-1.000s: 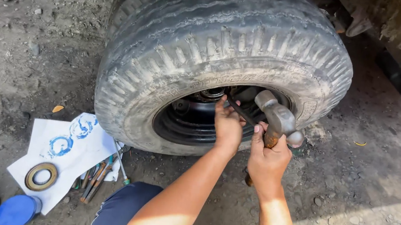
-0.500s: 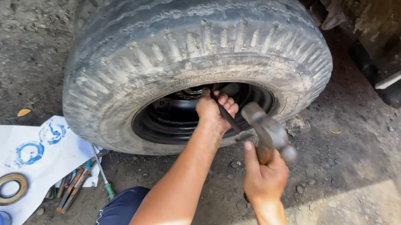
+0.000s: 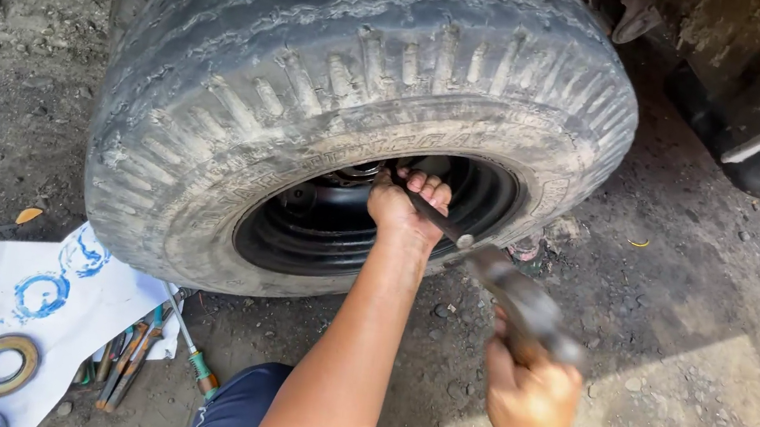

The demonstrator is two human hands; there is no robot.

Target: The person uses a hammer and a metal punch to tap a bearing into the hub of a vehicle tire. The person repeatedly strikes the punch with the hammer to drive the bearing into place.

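Inside the wheel rim (image 3: 321,226), left hand (image 3: 405,207) clasping a punch (image 3: 432,215) (right hand (image 3: 530,402) fisted round a blurred hammer (image 3: 523,301)).

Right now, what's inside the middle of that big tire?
Inside the tire sits a black wheel rim. The left hand holds a thin rod there. The hub itself is hidden.

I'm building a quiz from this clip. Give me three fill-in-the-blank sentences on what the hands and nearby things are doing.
The left hand holds a thin metal rod inside the ____.
The right hand grips a ____.
A brown ring lies on the ____ paper.

Missing words: wheel; hammer; white
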